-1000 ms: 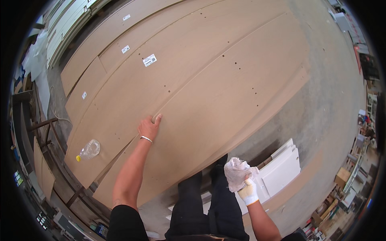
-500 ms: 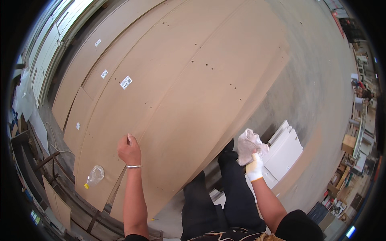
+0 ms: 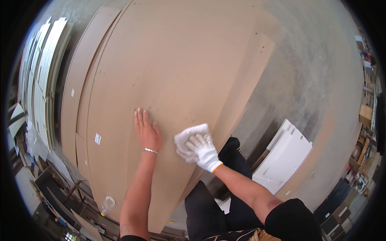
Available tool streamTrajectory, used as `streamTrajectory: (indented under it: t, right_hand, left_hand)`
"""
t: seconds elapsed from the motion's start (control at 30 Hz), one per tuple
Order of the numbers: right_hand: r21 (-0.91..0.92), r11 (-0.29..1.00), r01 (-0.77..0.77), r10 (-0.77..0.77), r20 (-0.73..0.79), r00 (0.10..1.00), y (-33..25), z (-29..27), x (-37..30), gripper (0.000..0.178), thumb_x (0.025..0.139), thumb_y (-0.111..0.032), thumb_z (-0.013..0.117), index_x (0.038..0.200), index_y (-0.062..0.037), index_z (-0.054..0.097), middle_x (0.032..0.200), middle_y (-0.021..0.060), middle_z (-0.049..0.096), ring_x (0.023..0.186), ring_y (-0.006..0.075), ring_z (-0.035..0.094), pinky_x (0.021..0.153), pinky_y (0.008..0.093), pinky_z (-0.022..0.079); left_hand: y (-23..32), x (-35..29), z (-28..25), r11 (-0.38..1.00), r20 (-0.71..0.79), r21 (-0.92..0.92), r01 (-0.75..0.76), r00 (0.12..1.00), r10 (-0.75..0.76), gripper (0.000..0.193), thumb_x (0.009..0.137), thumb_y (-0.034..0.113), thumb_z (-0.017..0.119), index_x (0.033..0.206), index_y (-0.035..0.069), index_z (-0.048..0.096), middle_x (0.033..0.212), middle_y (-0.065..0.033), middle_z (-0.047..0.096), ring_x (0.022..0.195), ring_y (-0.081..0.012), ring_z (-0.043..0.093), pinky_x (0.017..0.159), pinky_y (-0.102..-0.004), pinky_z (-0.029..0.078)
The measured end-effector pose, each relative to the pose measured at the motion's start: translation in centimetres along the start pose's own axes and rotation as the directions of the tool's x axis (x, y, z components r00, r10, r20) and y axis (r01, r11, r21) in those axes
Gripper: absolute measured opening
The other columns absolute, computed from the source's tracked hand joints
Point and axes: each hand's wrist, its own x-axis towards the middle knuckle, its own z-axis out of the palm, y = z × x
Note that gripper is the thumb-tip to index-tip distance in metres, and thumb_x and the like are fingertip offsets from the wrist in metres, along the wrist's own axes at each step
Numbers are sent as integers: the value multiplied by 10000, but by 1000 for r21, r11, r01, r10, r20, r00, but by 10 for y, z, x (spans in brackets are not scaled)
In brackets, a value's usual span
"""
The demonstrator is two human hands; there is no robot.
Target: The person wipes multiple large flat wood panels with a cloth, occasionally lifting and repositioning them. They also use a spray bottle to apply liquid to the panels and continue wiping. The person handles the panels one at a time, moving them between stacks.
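A large tan board (image 3: 169,68) lies on top of other boards in front of me. My bare left hand (image 3: 148,130), a silver bangle on its wrist, rests with fingers stretched out on the board's surface. My right hand (image 3: 203,152), in a white knit glove with a yellow-edged cuff, holds a white cloth (image 3: 185,138) against the same board. The cloth is bunched under the gloved fingers, close to the board's right edge. Small dark marks or holes show on the board ahead of both hands.
White panels (image 3: 277,160) are piled on the floor to my right. A clear bottle with a yellow cap (image 3: 107,204) lies at the boards' near left end. Long white strips (image 3: 42,80) are stacked at the far left. Workshop clutter (image 3: 364,116) lines the right side.
My right hand has brought the cloth left from beside the stack and down onto the board. My left hand has opened from a closed shape and lies flat further right. The view has shifted.
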Motion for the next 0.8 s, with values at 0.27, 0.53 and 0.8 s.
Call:
streamTrajectory:
  t: [0.27, 0.53, 0.8]
  right_hand:
    - [122, 922, -366, 372, -535, 759, 208, -173, 201, 644, 801, -167, 670, 1421, -125, 501, 1500, 215, 443, 1426, 486, 323, 1218, 657, 170]
    - [370, 856, -361, 513, -695, 504, 376, -287, 342, 671, 861, -124, 592, 1511, -70, 437, 1604, 200, 324, 1472, 486, 261, 1245, 494, 238]
    - [155, 627, -764, 642, -658, 394, 423, -384, 427, 523, 958, -386, 565, 1440, -187, 534, 1510, 103, 497, 1437, 366, 359, 1209, 435, 274]
  left_hand:
    - [139, 215, 48, 961, -71, 259, -95, 991, 117, 747, 971, 291, 466, 1572, -68, 203, 1677, -252, 107, 1572, -380, 35, 1259, -544, 0]
    - [140, 212, 47, 958, 23, 241, -159, 987, 158, 866, 854, 286, 520, 1533, -145, 197, 1647, -335, 93, 1553, -460, 16, 1247, -595, -10]
    - [136, 213, 49, 972, 63, 190, -139, 990, 130, 903, 783, 299, 581, 1490, -161, 258, 1617, -373, 138, 1527, -530, 40, 1217, -686, 21]
